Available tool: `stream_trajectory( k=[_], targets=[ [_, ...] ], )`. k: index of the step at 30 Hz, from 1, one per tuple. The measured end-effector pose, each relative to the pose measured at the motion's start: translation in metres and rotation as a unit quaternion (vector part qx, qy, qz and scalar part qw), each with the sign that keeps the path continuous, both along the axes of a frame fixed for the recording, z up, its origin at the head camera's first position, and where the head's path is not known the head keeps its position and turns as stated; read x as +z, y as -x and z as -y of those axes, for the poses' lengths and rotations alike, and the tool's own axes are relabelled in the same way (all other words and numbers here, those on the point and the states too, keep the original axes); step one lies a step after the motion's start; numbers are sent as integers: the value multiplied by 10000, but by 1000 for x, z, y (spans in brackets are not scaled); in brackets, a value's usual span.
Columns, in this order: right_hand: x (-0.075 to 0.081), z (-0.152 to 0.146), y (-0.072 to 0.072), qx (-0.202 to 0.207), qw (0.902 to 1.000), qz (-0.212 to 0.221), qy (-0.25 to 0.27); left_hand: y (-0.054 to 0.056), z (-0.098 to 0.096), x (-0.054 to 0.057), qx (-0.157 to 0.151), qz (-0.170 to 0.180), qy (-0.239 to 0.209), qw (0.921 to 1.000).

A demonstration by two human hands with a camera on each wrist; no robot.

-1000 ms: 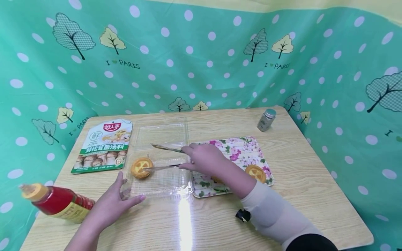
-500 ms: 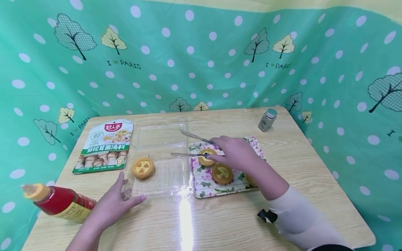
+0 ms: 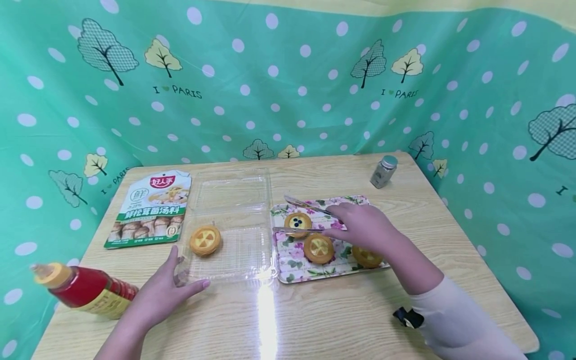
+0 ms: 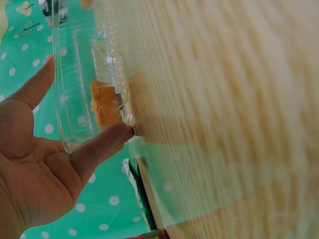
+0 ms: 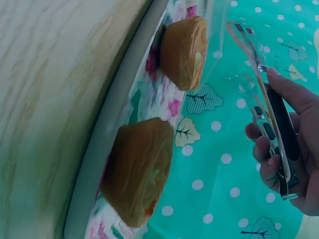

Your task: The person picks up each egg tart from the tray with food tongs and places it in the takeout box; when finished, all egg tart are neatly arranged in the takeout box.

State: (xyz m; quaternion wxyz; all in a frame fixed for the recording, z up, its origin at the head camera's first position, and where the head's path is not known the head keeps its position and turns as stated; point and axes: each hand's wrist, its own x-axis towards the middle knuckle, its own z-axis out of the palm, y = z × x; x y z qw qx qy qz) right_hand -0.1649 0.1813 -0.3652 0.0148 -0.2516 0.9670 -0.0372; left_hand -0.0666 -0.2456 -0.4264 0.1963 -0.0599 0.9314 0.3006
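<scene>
My right hand [image 3: 364, 225] grips metal tongs [image 3: 309, 206], whose two arms are spread over the floral tray [image 3: 288, 267]. On that tray sit a tart with dark berries [image 3: 293, 219], partly under the lower tong arm, and two egg tarts [image 3: 318, 248] with a wedge pattern. The right wrist view shows the tongs' dark handle [image 5: 283, 124] between thumb and curled fingers, beside two tarts [image 5: 142, 172]. My left hand [image 3: 164, 290] is spread at the near left corner of a clear plastic container [image 3: 243, 255], thumb and fingers apart. Inside it lies one egg tart [image 3: 205, 240].
A soup-mix pouch [image 3: 150, 210] lies left of the container. A red squeeze bottle [image 3: 85, 290] with a yellow cap leans beside my left forearm. A small shaker jar [image 3: 384, 172] stands at the back right of the wooden table [image 3: 342, 320]. Patterned green cloth surrounds it.
The tongs leave the egg tart in the container and move right with my right hand to over the tray, uncovering the berry tart and egg tarts. My left hand stays put.
</scene>
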Motion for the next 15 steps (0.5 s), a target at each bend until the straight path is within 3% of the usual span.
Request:
stream_trajectory(
  k=[15],
  targets=[
    [-6,-15,-6,-121,9992,256,-288,-1,-1,0,39,54,-21,10000]
  ],
)
